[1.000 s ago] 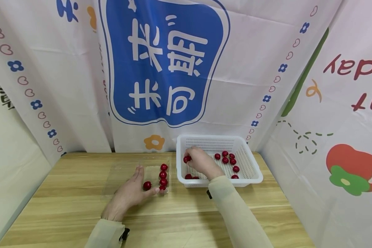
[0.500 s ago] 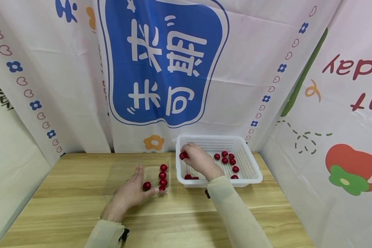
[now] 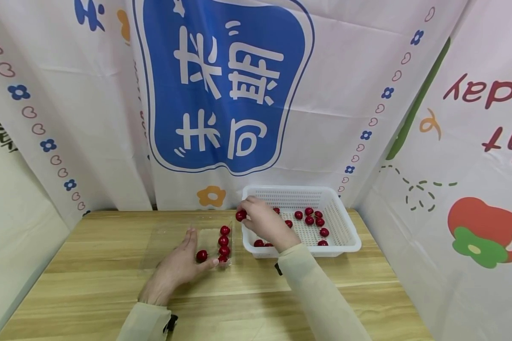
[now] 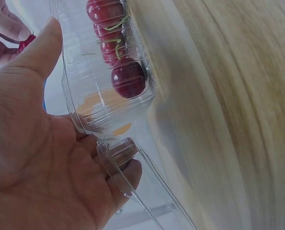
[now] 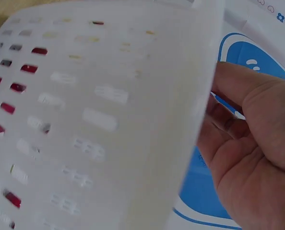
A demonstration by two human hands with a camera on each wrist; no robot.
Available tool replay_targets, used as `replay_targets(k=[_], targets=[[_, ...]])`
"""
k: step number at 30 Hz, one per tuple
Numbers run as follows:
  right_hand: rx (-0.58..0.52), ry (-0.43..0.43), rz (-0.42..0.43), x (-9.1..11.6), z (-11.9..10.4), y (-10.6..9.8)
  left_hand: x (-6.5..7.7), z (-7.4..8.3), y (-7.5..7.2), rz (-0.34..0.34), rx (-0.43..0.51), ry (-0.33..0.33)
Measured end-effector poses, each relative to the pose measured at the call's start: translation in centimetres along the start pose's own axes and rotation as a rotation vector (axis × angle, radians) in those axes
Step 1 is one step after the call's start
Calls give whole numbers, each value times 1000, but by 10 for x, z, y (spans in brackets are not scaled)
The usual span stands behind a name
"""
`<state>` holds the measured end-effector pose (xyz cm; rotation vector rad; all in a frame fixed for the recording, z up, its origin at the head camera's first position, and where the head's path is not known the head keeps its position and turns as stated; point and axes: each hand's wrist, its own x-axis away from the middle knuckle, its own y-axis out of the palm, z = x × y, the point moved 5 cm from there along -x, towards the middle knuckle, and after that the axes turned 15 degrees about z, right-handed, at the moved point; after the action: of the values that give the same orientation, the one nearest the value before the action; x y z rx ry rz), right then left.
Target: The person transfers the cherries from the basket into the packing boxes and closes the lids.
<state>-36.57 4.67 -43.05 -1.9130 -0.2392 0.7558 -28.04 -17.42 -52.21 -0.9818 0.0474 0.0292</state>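
My right hand [image 3: 264, 221] pinches a red cherry [image 3: 241, 215] over the left rim of a white perforated basket [image 3: 353, 245]. Several cherries [image 3: 309, 220] lie scattered inside that basket. To its left, my left hand [image 3: 172, 267] holds a clear plastic clamshell box [image 4: 70, 91], thumb by the near side and fingers about the hinge. Inside the box, a row of cherries [image 3: 224, 241] lines the right side, and one lone cherry [image 3: 202, 255] sits nearer my left hand. In the right wrist view, the basket wall hides the right fingertips and the held cherry.
The open lid [image 3: 164, 237] of the box spreads to the left on the wooden table [image 3: 239, 303]. A printed curtain [image 3: 106, 118] hangs right behind the table, with the basket close to it. Another printed sheet [image 3: 435, 180] closes off the right side.
My right hand has lifted the cherry from within the basket and moved left, to over its left rim. More cherries show where the hand was. The left hand and box stay put.
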Motion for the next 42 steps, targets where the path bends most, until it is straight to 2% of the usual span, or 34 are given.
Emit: replay_targets(k=[17, 24, 29, 36, 42], targets=[[54, -73, -67, -2, -32, 19, 0, 0, -1, -5, 0, 8], [94, -75, -114, -3, -43, 30, -1, -1, -1, -13, 4, 3], [130, -147, -125, -2, -51, 37, -1, 0, -1, -20, 3, 1], [106, -176, -160, 0, -55, 54, -1, -1, -1, -23, 6, 4], [108, -233, -180, 4, -61, 67, 0, -2, 0, -21, 2, 4]])
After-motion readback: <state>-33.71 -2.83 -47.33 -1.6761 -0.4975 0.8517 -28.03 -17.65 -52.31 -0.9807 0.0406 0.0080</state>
